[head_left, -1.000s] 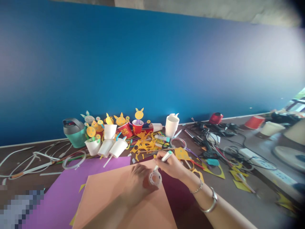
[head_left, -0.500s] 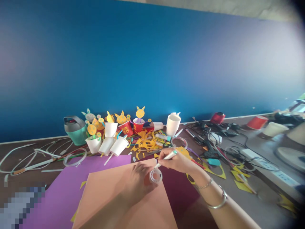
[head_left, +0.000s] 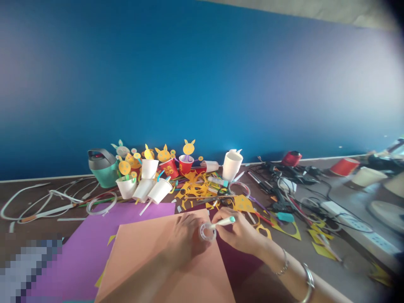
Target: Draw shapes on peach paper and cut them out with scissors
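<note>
Watching remotely through the head camera, I begin at the left, where white cables (head_left: 67,195) lie looped on the brown desk (head_left: 47,229), and beside them stands a green pitcher (head_left: 104,173) with a dark handle. A purple sheet (head_left: 85,242) runs partly under an orange sheet (head_left: 139,256). Behind the sheets, white paper cups (head_left: 160,191) sit or lean among yellow rabbit-eared cutouts. I have the left hand (head_left: 185,235) resting on the orange sheet, fingers bent, right at a clear ring (head_left: 202,232); whether it grips that ring I cannot tell. Farther back, a tilted red cup (head_left: 169,169) bears gold characters, too small for me to read, and an upright red cup next to it carries a yellow cutout on top. The ring lies near the orange sheet's right edge. I have the right hand (head_left: 240,231) closed around a white marker (head_left: 224,222) with a green end, its other end at the ring's rim. Yellow scraps (head_left: 191,185) and a white cup stack (head_left: 232,166) lie beyond; farthest right I see a white power strip (head_left: 356,225) and another red cup (head_left: 344,167).
</note>
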`<state>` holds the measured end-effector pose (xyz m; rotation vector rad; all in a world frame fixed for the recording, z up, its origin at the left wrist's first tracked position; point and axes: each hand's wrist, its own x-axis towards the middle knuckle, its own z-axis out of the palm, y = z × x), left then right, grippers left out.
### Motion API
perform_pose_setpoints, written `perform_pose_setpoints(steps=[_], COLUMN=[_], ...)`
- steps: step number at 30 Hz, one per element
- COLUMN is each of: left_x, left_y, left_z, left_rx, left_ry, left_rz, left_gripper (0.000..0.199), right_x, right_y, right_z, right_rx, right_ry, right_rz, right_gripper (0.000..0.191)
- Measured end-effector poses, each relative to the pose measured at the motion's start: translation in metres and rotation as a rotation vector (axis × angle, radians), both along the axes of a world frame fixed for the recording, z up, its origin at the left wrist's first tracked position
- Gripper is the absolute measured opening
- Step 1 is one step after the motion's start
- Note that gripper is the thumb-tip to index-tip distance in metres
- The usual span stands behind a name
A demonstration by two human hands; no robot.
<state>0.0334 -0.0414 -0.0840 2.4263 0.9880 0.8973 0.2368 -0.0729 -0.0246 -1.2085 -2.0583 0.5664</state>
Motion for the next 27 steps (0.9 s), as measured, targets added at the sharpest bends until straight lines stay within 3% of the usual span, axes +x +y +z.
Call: perform_pose_setpoints(steps=[9,14,18,27], left_x=[0.0,0.003,0.003,0.002], left_y=[-0.003,-0.001,-0.001,-0.001], left_z=[0.011,0.008,0.007,0.011], left_rx=[-0.01,-0.019,-0.021,-0.028], left_ry=[0.029,0.061,0.062,0.086], left_rz=[-0.004,0.036,0.011,0.029], left_gripper=[0.033,0.033,0.032,0.035], right_x=[-0.003,-0.008,-0.01,-0.015], right_y=[-0.007,-0.015,-0.021,-0.021], right_z=[-0.024,-0.034,-0.037,-0.035], right_rx=[0.044,0.03,0.05,0.139], right_ry=[0.015,0.059,0.058,0.019], right_rz=[-0.066,-0.149,-0.205,-0.157], right_gripper=[0.008,0.008,0.007,0.009])
